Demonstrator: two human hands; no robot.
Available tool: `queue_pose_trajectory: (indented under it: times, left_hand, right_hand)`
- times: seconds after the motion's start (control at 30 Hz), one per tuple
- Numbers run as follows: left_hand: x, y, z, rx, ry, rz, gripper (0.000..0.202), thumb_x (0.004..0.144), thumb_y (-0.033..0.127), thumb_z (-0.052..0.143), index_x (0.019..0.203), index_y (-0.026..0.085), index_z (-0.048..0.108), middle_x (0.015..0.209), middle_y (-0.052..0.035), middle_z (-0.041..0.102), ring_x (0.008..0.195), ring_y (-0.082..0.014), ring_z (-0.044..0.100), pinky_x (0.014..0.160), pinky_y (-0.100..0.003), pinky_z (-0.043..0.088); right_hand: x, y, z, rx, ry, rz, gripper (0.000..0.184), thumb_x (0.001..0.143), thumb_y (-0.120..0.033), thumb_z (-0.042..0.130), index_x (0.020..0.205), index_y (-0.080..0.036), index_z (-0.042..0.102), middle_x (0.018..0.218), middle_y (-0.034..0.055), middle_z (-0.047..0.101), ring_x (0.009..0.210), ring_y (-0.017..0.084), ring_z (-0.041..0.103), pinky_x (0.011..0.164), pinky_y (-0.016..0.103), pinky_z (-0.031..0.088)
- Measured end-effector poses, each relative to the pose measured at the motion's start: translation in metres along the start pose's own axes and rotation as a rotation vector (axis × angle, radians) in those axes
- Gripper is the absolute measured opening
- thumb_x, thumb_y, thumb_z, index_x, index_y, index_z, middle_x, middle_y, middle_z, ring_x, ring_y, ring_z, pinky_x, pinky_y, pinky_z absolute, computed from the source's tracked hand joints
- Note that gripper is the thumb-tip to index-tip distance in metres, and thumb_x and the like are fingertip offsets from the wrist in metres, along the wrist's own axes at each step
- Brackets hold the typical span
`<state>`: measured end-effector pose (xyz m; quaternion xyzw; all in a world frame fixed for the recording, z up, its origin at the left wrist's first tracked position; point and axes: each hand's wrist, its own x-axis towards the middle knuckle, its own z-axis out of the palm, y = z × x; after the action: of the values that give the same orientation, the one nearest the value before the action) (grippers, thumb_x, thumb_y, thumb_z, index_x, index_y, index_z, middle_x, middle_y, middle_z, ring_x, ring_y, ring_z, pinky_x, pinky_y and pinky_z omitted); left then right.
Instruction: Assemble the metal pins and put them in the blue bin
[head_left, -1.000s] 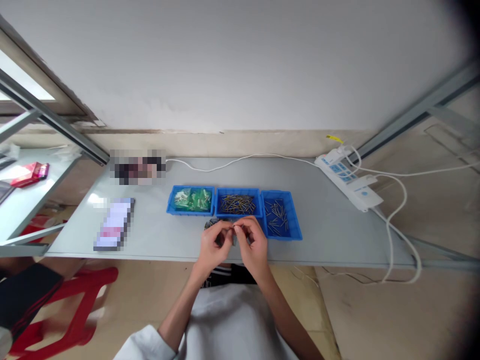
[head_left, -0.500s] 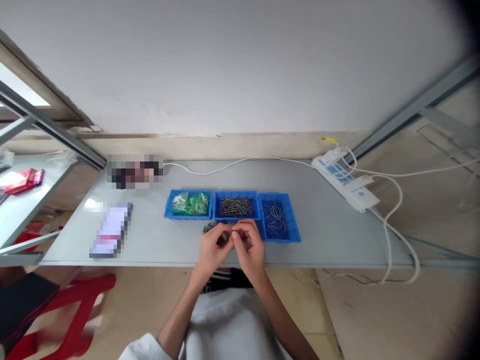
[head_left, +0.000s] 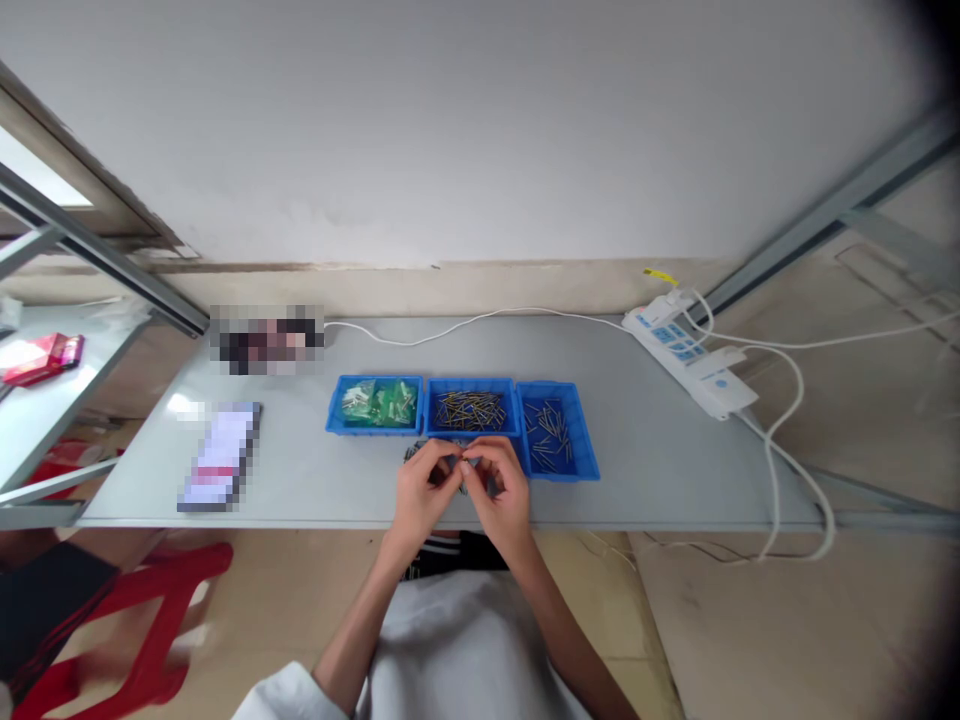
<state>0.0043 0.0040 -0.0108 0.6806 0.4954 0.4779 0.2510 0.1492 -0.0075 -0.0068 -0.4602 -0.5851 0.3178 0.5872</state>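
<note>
My left hand (head_left: 425,488) and my right hand (head_left: 498,490) meet fingertip to fingertip just in front of the blue bins. Both are closed in a pinch; whatever sits between the fingertips is too small and covered to name. Right beyond them stands the middle blue bin (head_left: 471,383), holding a heap of thin brass-coloured metal pins (head_left: 471,411). The right blue bin (head_left: 583,455) holds scattered silvery pins (head_left: 551,437). In the left blue bin (head_left: 375,431) lie green and clear plastic bags (head_left: 394,403) with small white pieces. Partly hidden behind my hands is a pile of small dark metal parts (head_left: 411,452).
A blurred-out phone (head_left: 221,455) lies on the grey table (head_left: 315,490) at the left, with a pixelated object (head_left: 270,342) behind it. A white power strip (head_left: 686,360) with cables is at the right. Red stools (head_left: 161,620) stand below left.
The view has tilted very slightly. My hands stay together in the same place, the fingertips shifting only a little against each other. The bins have not moved.
</note>
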Motion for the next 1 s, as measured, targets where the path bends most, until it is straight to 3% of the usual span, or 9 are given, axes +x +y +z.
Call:
queue_pose_trajectory:
  times: [0.17,0.4,1.0]
  left_hand:
    - [0.0,0.0,0.0,-0.05,0.009,-0.045,0.004,0.099,0.022,0.069,0.1,0.022,0.073,0.093,-0.0024,0.078,0.066,-0.0129,0.065,0.065,-0.023,0.052]
    - [0.001,0.002,0.001,-0.056,0.012,-0.109,0.008,0.099,0.026,0.07,0.095,0.022,0.075,0.094,-0.0041,0.08,0.067,-0.0137,0.067,0.067,-0.025,0.054]
    - [0.002,0.003,-0.001,-0.116,0.052,-0.152,0.005,0.095,0.025,0.072,0.094,0.022,0.075,0.08,-0.0004,0.076,0.059,-0.0121,0.062,0.062,-0.022,0.052]
  right_hand:
    - [-0.004,0.005,0.001,0.001,0.01,0.045,0.012,0.103,-0.026,0.068,0.115,-0.027,0.07,0.108,0.0027,0.066,0.067,0.011,0.057,0.058,0.026,0.05]
    - [-0.002,0.003,0.001,-0.069,0.03,0.04,0.01,0.108,-0.029,0.06,0.105,-0.025,0.069,0.097,0.0027,0.067,0.071,0.015,0.06,0.062,0.027,0.051]
    - [0.004,-0.006,0.006,-0.085,0.042,0.011,0.005,0.102,-0.027,0.069,0.105,-0.025,0.073,0.092,0.0013,0.069,0.068,0.013,0.061,0.059,0.026,0.052]
